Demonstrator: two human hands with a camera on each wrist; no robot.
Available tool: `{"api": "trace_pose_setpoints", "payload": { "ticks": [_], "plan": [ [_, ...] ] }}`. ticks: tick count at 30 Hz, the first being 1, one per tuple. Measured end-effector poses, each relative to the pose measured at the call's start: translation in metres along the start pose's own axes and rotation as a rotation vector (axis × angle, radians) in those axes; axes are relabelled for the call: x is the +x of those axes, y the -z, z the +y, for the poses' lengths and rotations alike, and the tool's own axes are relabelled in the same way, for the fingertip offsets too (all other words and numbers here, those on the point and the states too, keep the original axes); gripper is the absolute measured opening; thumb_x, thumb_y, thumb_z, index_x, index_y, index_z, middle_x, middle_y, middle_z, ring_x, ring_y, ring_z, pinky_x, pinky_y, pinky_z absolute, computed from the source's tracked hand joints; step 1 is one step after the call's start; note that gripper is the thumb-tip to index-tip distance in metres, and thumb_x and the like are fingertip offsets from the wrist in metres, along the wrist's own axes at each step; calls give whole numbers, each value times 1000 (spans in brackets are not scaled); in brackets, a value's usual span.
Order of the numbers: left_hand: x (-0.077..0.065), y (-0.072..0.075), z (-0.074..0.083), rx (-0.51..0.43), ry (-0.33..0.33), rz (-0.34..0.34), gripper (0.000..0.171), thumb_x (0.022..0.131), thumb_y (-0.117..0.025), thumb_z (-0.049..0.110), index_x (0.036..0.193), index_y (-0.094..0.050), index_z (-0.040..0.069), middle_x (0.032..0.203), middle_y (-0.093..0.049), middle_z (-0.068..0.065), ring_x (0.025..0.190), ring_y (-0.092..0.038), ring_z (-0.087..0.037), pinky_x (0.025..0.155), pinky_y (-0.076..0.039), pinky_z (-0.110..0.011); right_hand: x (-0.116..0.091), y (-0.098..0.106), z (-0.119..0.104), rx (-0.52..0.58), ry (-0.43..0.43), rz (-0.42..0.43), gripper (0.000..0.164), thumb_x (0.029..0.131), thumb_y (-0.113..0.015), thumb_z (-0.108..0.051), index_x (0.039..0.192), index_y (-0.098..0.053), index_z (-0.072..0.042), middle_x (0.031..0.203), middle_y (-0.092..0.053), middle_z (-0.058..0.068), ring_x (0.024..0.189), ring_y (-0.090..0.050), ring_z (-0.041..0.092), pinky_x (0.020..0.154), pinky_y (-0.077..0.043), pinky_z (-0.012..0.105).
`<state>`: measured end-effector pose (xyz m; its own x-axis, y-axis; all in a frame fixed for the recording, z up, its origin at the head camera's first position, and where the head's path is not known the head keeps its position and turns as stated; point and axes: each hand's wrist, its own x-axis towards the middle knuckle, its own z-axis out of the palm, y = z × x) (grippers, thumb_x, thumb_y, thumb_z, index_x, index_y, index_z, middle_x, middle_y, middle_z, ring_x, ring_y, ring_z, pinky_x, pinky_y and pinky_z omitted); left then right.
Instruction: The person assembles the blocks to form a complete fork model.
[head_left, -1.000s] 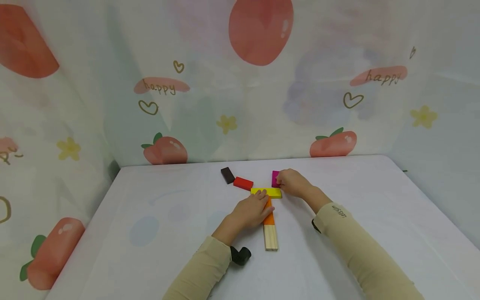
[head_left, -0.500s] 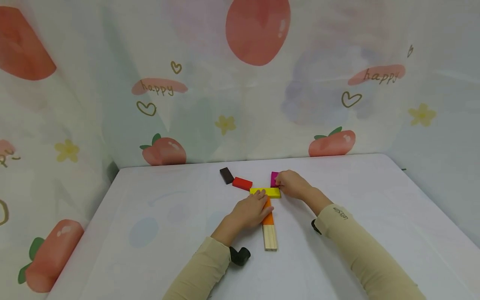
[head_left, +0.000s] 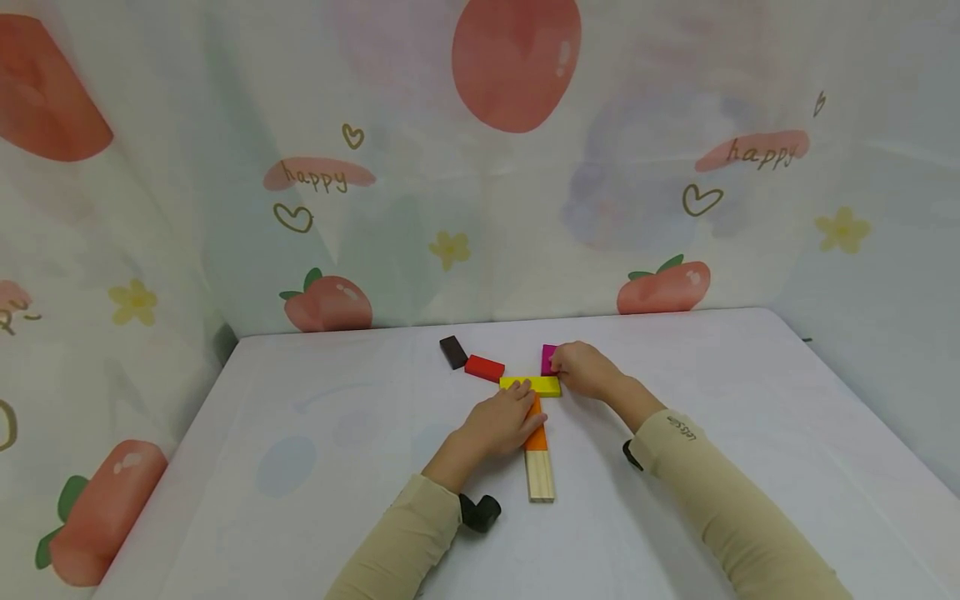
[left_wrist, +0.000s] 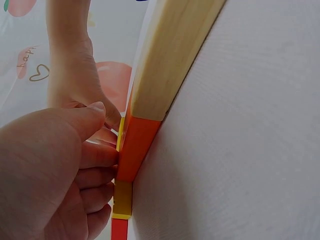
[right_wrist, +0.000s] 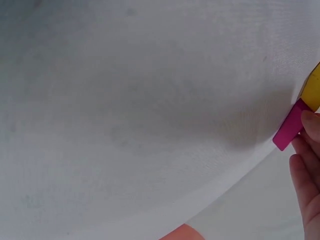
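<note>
My left hand lies over the orange block and the near edge of the yellow block; its fingertips rest on them, thumb spread to the right. The left wrist view shows those fingers against the blocks. My right hand pinches a magenta block at the yellow one's far right end; in the right wrist view, the thumb lies on the magenta block. A plain wooden block continues the orange one toward me. The red block angles off the yellow one's left end, with a dark brown block beyond it.
The blocks lie flat on a white-covered table, close to its far edge. Behind stands a printed cloth backdrop with fruit and hearts. A black wrist device sticks out beside the left sleeve.
The head view has shifted slightly. Both hands and all the blocks stay in the same places relative to each other.
</note>
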<state>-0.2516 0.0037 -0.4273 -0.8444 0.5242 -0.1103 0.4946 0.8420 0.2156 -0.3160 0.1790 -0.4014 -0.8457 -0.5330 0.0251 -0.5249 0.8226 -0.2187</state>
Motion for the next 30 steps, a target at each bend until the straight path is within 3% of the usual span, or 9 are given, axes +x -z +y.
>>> {"api": "trace_pose_setpoints", "payload": {
  "ticks": [30],
  "plan": [
    [-1,-1,1,2,-7,10,55,97,-37,43,140,-40,8,146,-33,-6,134,-27,-18,107,-23,-32,-4,-3,1,9,26,32,12,78,-67,5,90,-70,3,87,-67,10,83,-61,26,82,-50,39]
  ]
}}
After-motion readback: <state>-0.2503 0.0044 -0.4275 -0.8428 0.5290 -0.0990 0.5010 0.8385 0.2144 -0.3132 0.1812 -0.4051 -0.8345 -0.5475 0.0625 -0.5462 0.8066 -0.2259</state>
